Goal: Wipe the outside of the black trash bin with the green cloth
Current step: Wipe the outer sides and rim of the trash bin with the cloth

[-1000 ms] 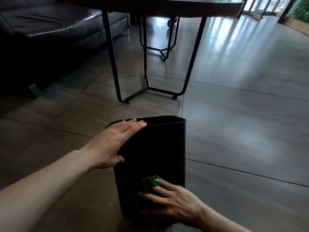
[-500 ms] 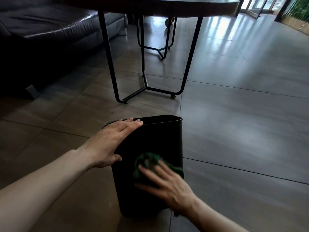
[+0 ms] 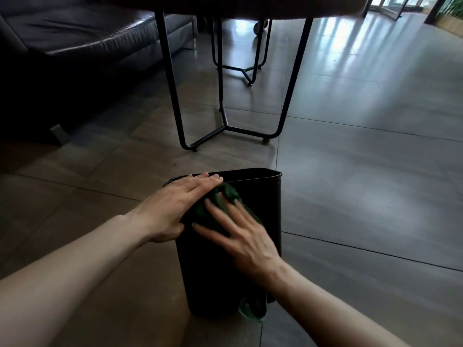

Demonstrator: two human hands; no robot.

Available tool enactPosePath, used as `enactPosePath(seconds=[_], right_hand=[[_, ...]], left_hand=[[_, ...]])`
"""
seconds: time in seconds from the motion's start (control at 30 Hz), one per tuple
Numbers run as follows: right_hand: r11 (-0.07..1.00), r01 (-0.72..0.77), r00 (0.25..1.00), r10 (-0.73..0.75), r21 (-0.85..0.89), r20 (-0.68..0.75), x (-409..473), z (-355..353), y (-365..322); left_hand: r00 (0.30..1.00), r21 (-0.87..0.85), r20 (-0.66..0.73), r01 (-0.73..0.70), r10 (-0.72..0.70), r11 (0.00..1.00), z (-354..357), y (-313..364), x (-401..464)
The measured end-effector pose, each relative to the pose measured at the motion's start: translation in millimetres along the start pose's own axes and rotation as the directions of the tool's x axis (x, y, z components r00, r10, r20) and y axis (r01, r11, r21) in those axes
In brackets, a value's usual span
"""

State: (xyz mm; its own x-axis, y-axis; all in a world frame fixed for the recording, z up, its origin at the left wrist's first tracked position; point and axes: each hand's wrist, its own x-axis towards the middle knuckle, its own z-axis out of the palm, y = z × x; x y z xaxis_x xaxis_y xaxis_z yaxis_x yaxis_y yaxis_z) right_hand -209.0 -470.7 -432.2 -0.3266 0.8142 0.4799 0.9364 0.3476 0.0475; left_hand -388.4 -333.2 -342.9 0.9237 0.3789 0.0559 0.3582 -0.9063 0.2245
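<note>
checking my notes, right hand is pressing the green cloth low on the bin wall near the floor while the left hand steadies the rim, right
Not quite. The head view shows the right hand pressing the green cloth high on the bin wall, just under the rim. The left hand does steady the rim.

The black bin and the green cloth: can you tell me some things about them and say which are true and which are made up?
1. The bin stands upright on the floor. True.
2. The right hand presses the green cloth against the bin's side. True.
3. The cloth lies on the sofa. False: it is on the bin, near the rim.
4. The left hand hangs free. False: it rests flat on the bin's top edge.
5. The bin stands on the table. False: the table stands behind it.
</note>
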Motion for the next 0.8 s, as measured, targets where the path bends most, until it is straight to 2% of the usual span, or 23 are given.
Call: enactPosePath(seconds=[0.07,0.17,0.23,0.27,0.3,0.37,0.47,0.53,0.6,0.7,0.8], right_hand=[[0.989,0.149,0.984,-0.147,-0.012,0.099,-17.6,16.1,-16.8],[0.922,0.387,0.886,-0.362,-0.032,0.291,-61.9,36.7,-28.9],[0.867,0.496,0.818,-0.445,-0.054,0.365,-84.1,41.0,-26.0],[0.856,0.513,0.809,-0.460,-0.057,0.367,-89.6,38.0,-19.4],[0.863,0.503,0.822,-0.455,-0.058,0.343,-91.7,32.6,-9.6],[0.916,0.396,0.896,-0.371,-0.061,0.244,-85.1,15.2,14.9],[0.998,0.063,0.997,-0.063,-0.012,0.045,-50.6,-16.8,49.5],[0.988,-0.150,0.985,0.152,0.028,-0.077,-18.4,-31.2,62.3],[0.972,-0.232,0.963,0.236,0.044,-0.131,4.5,-32.1,61.9],[0.991,-0.129,0.984,0.133,0.042,-0.118,-6.8,-9.8,41.5],[0.988,0.152,0.987,-0.152,0.018,0.044,-62.6,20.3,9.8]], left_hand=[[1.000,0.003,0.006,-0.004,0.004,1.000,-0.1,-1.3,0.2],[1.000,0.021,0.031,0.000,-0.001,1.000,0.2,-2.5,-0.8],[0.999,0.017,0.034,0.003,-0.003,1.000,0.0,-1.9,-1.6],[0.999,0.015,0.032,0.003,-0.003,1.000,-0.3,-1.9,-1.4],[1.000,0.012,0.027,0.003,-0.003,1.000,-0.1,-2.3,-1.4],[1.000,0.007,0.021,0.007,-0.007,1.000,0.4,-3.3,-1.1],[1.000,0.008,0.017,0.005,-0.005,1.000,1.7,-5.6,0.1],[1.000,-0.001,0.013,0.004,-0.004,1.000,2.1,-6.5,0.7],[1.000,-0.006,0.011,0.006,-0.006,1.000,1.8,-7.4,1.0],[1.000,0.002,0.011,0.006,-0.006,1.000,2.8,-7.4,1.6],[1.000,-0.010,0.017,0.023,-0.023,1.000,3.3,-7.7,0.7]])
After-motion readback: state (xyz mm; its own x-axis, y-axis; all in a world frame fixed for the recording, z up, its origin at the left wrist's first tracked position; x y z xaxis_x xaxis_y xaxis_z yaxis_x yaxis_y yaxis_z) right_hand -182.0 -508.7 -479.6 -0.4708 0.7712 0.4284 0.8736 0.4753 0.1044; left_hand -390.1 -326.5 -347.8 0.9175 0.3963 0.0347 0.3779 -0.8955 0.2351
